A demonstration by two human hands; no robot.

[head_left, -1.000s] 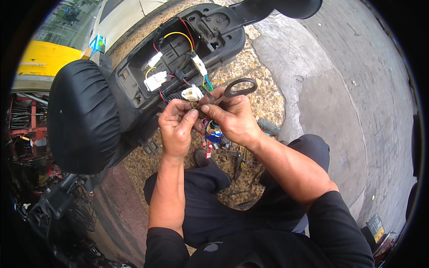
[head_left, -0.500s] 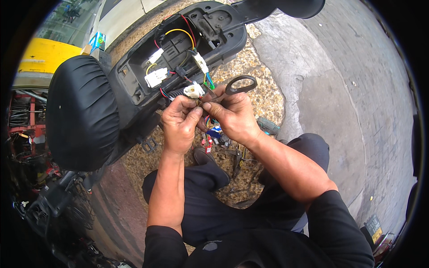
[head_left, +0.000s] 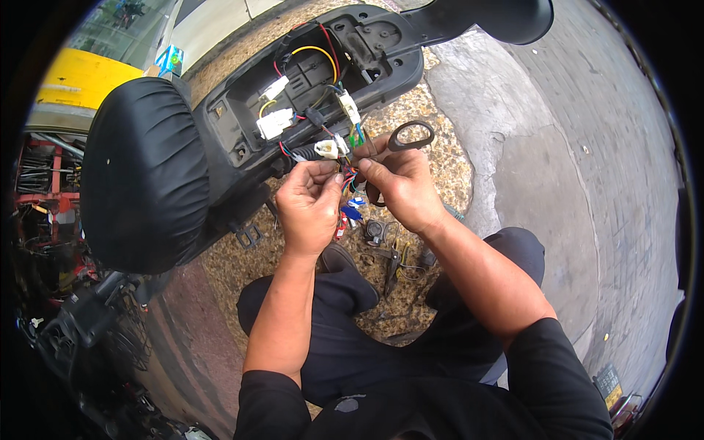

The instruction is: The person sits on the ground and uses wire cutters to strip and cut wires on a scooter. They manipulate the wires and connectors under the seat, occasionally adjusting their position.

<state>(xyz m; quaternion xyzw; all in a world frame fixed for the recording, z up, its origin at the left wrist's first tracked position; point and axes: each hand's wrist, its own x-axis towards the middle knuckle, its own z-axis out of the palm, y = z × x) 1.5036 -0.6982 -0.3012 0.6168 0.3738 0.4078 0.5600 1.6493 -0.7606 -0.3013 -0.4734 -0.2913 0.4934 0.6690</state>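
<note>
Thumb and fingers pinched, my left hand (head_left: 312, 209) is at a bundle of thin coloured wires (head_left: 349, 176). Opposite it, my right hand (head_left: 405, 191) has a pair of scissors (head_left: 397, 142) in its grip, one dark handle loop standing up above the knuckles. Its thumb and forefinger are close to the same wires; the fingers partly hide the scissor blades. Just above both hands sits a white plug connector (head_left: 327, 149) on the wiring. More white connectors (head_left: 276, 124) lie in the open black scooter body (head_left: 242, 99), along with a yellow wire (head_left: 317, 50).
A black padded seat (head_left: 143, 176) is at the left. On the speckled ground below my hands lie blue connectors (head_left: 351, 213), pliers (head_left: 394, 268) and small dark parts. My knees flank these. A red rack with clutter (head_left: 48, 187) stands at far left.
My hands have drawn slightly apart, showing more of the coloured wires between them. The scissors stay in my right hand. The whole view has shifted a little.
</note>
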